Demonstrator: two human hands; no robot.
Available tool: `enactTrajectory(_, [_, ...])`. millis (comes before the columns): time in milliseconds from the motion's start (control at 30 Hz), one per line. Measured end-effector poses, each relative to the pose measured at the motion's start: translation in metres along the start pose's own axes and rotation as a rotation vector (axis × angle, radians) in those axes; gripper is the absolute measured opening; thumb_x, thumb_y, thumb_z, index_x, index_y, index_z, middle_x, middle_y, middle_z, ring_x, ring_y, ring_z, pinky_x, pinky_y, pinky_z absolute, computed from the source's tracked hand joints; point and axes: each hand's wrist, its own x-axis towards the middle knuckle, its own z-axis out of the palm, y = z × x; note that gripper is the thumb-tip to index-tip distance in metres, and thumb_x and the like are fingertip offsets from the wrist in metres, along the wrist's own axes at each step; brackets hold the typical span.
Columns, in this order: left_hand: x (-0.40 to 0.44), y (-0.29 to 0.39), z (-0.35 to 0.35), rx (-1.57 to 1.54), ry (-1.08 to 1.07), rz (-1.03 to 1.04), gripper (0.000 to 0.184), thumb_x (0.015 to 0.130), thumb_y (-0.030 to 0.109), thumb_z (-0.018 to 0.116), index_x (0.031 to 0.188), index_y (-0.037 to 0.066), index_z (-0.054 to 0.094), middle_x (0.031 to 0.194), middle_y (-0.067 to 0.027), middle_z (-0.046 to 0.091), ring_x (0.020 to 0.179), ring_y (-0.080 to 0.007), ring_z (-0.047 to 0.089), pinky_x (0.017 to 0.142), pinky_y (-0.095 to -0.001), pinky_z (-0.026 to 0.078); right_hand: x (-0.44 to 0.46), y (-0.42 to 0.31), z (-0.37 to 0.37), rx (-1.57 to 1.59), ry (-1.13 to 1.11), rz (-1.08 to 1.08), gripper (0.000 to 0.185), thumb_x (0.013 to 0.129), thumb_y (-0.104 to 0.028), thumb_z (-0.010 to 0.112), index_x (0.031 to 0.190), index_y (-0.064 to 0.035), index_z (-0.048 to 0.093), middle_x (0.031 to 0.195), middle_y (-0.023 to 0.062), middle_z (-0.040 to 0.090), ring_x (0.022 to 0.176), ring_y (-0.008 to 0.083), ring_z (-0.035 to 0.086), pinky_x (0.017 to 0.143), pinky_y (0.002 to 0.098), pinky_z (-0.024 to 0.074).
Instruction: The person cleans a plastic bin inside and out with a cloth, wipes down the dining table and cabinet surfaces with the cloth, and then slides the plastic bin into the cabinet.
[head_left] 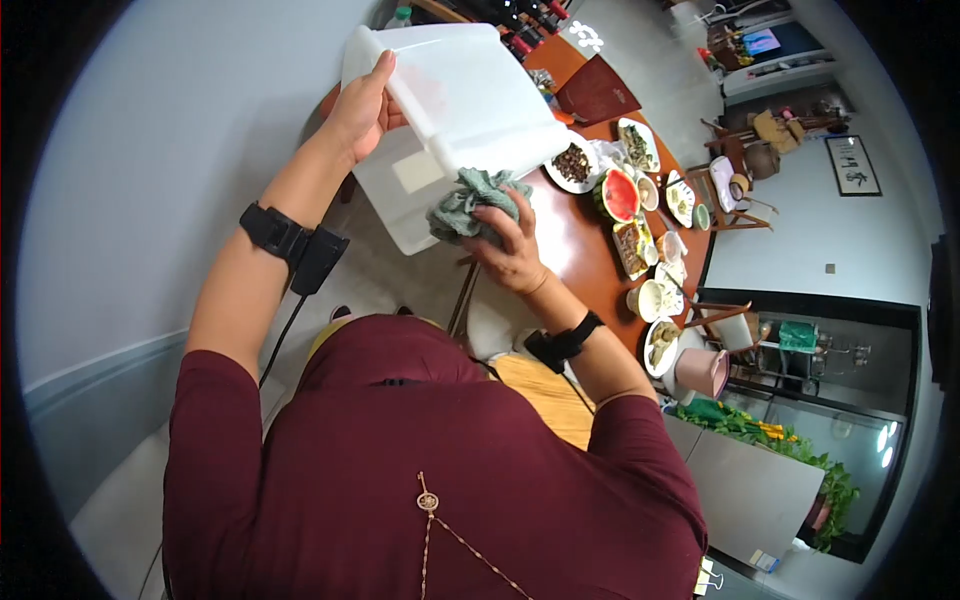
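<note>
A white translucent plastic box [470, 85] is held up at a tilt above the near end of the table. My left hand [368, 108] grips its left rim, thumb on top and the other fingers partly hidden behind. Bunched in my right hand [515, 245] is a grey-green cloth [478, 205], close to the box's lower right corner; whether the cloth touches the box I cannot tell. A pale square label shows on the box's side.
The brown table [580, 250] carries a plate of dark food [572, 165], a cut watermelon [620, 195], several dishes and bowls. A dark red folder-like object [597, 90] and bottles [520, 35] lie beyond the box. A pink bin [702, 372] stands right.
</note>
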Motion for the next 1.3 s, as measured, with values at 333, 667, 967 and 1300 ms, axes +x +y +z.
enactTrajectory(333, [0.001, 0.0, 0.002, 0.068, 0.012, 0.042, 0.053, 0.099, 0.044, 0.044, 0.125, -0.001, 0.047, 0.115, -0.0132, 0.063, 0.101, -0.0201, 0.065, 0.088, -0.0345, 0.054, 0.044, 0.026, -0.032, 0.015, 0.177, 0.466, 0.015, 0.084, -0.01, 0.058, 0.098, -0.0053, 0.062, 0.125, 0.016, 0.049, 0.118, 0.036, 0.044, 0.101, 0.0457, 0.0347])
enactTrajectory(667, [0.002, 0.002, -0.002, 0.14, -0.094, 0.021, 0.053, 0.096, 0.044, 0.05, 0.125, -0.001, 0.048, 0.113, -0.015, 0.064, 0.102, -0.0208, 0.065, 0.089, -0.0348, 0.053, 0.041, 0.084, -0.022, -0.072, 0.042, 0.51, 0.018, 0.085, -0.017, 0.063, 0.1, -0.0073, 0.067, 0.121, 0.0117, 0.056, 0.113, 0.0339, 0.051, 0.094, 0.0432, 0.0419])
enactTrajectory(967, [0.003, 0.002, -0.004, 0.158, -0.02, 0.036, 0.05, 0.095, 0.039, 0.053, 0.124, -0.001, 0.048, 0.113, -0.0149, 0.064, 0.1, -0.0208, 0.065, 0.086, -0.035, 0.054, 0.097, 0.07, -0.022, 0.074, -0.171, 0.274, 0.019, 0.087, -0.027, 0.063, 0.094, -0.0113, 0.071, 0.115, 0.0082, 0.061, 0.111, 0.0305, 0.052, 0.093, 0.0408, 0.0437])
enactTrajectory(1300, [-0.002, 0.002, -0.001, 0.153, -0.072, 0.044, 0.045, 0.095, 0.036, 0.053, 0.118, -0.003, 0.053, 0.104, -0.0155, 0.066, 0.093, -0.0213, 0.067, 0.081, -0.0349, 0.057, 0.072, 0.124, -0.019, -0.182, -0.091, 0.544, 0.022, 0.087, -0.028, 0.06, 0.091, -0.0106, 0.073, 0.107, 0.0122, 0.064, 0.097, 0.0355, 0.06, 0.085, 0.0438, 0.0485])
